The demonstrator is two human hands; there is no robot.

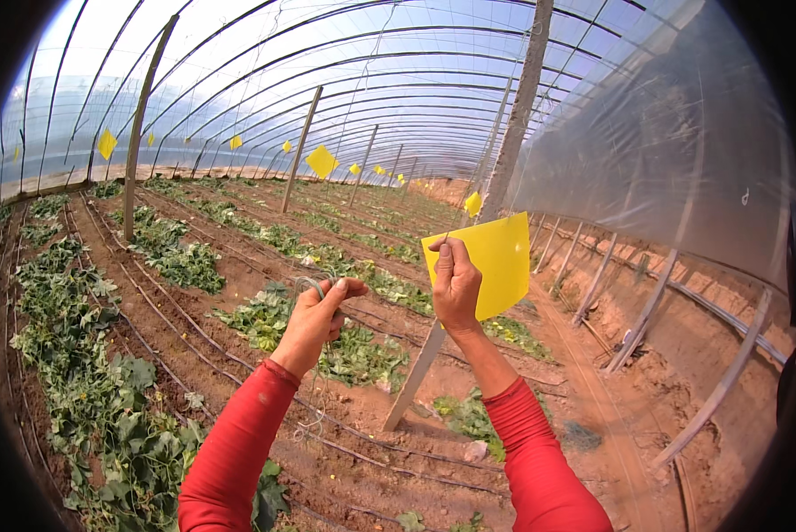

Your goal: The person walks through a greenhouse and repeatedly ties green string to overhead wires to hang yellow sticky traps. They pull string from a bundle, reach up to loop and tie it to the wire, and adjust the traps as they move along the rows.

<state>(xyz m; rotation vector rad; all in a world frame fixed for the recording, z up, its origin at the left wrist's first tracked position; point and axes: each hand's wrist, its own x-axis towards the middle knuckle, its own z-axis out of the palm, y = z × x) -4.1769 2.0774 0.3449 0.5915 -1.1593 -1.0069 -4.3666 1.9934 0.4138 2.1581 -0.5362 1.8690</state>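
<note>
My right hand [456, 282] pinches the upper left corner of a yellow sticky-trap card [501, 266] between thumb and fingers. A thin dark wire or tie shows at the fingertips there. In my left hand [318, 322], lower and to the left, is a bundle of thin greenish string [310, 284], looped over the thumb side. Loose ends of the string hang down below the hand. Behind the card rises a leaning concrete post [519, 113], its foot standing in the soil.
Rows of wilted green vines [118, 425] and drip hoses [384, 442] cross the soil. More yellow cards [322, 161] hang farther off. A wooden post [146, 126] stands at left. Plastic sheeting [657, 146], slanted poles [644, 319] and a dirt path [610, 412] lie on the right.
</note>
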